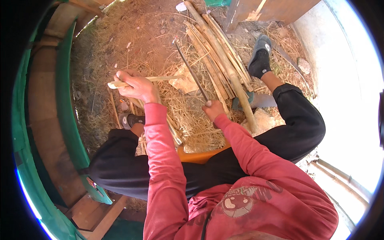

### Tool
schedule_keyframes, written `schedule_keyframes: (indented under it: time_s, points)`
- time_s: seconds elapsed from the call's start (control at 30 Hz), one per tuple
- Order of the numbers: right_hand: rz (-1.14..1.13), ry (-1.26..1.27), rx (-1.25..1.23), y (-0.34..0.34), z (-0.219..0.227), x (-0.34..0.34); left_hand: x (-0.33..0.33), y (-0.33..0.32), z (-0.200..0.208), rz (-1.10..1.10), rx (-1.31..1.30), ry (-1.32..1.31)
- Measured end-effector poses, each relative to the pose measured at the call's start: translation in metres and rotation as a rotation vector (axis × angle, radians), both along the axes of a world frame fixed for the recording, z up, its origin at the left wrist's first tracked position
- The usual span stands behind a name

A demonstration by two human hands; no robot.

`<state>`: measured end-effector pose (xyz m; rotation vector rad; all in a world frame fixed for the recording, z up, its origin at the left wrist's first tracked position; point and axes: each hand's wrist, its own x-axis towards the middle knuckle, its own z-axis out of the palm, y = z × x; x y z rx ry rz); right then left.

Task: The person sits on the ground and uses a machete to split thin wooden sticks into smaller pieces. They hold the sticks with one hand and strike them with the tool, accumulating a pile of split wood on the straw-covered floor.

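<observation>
My left hand is closed around a pale wooden stick. One end pokes out to the left past my fingers, and the other reaches right over a pale, flat-topped block on the ground. In my right hand is a long, narrow-bladed knife, gripped at its lower end. Its dark blade slants up and away to the left, past the right side of the block. The handle is mostly hidden in my fist. Stick and blade look apart.
Several peeled poles lie in a pile right of the knife. Straw and shavings cover the ground between my legs. An orange seat edge shows beneath me. A saw-like blade lies beyond my right shoe. Green-edged boards stand at left.
</observation>
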<state>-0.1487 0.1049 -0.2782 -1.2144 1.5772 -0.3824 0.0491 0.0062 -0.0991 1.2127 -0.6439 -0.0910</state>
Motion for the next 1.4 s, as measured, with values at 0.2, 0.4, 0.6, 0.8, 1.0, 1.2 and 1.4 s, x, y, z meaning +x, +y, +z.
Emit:
schedule_keyframes:
  time_s: [0.2,0.4,0.6,0.8,1.0,1.2,1.4]
  points:
    - [-0.153,-0.051,-0.085,0.017,0.005,0.014,0.007,-0.002,-0.014,0.296,0.180,-0.314]
    - [0.119,0.277,0.255,0.020,-0.045,-0.003,0.002,-0.005,-0.006,0.333,0.312,-0.378]
    - [0.294,0.269,-0.057,0.004,-0.015,0.009,0.016,0.000,-0.019,0.244,0.263,-0.352]
    - [0.069,0.062,0.031,0.000,0.009,0.011,-0.002,0.001,-0.004,0.061,0.153,-0.185]
    - [0.390,0.301,0.101,-0.001,-0.007,-0.010,-0.006,0.007,0.000,0.056,0.142,-0.162]
    - [0.018,-0.100,-0.094,-0.009,0.043,0.013,0.007,0.012,-0.014,-0.012,0.046,-0.107]
    - [0.454,0.426,0.140,0.022,-0.090,-0.016,0.002,0.008,-0.005,0.057,0.098,-0.198]
